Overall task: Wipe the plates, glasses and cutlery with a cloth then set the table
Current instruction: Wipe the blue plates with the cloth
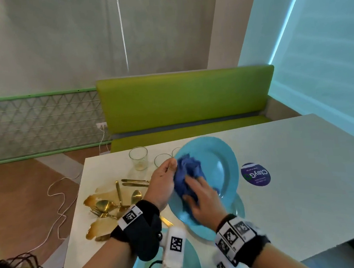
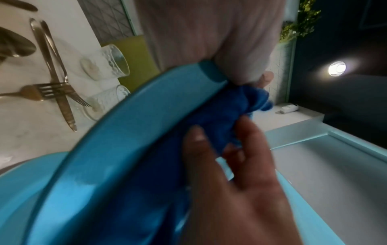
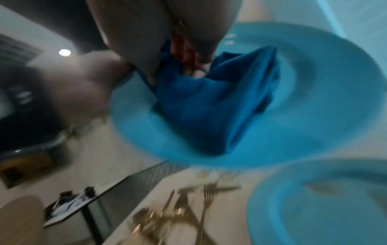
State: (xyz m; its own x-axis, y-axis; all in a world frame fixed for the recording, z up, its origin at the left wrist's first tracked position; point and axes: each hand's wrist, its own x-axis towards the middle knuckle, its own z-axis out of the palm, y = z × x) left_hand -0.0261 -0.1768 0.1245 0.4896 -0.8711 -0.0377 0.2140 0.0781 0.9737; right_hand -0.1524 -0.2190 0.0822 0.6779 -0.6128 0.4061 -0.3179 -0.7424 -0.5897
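Observation:
My left hand (image 1: 164,176) grips the left rim of a light blue plate (image 1: 220,166) and holds it tilted above the table. My right hand (image 1: 199,195) holds a bunched dark blue cloth (image 1: 188,170) against the plate's face. In the left wrist view my thumb (image 2: 240,66) clamps the plate's rim (image 2: 125,149), and the right hand's fingers (image 2: 230,157) curl into the cloth (image 2: 220,116). The right wrist view is blurred; it shows the cloth (image 3: 209,107) in the plate's (image 3: 314,99) hollow.
Gold cutlery (image 1: 114,203) lies heaped on the white table (image 1: 300,167), left of my hands, with glasses (image 1: 138,158) behind it. A second blue plate (image 1: 238,207) lies under the held one and a third (image 1: 191,258) near the front edge. A green bench (image 1: 180,104) stands beyond.

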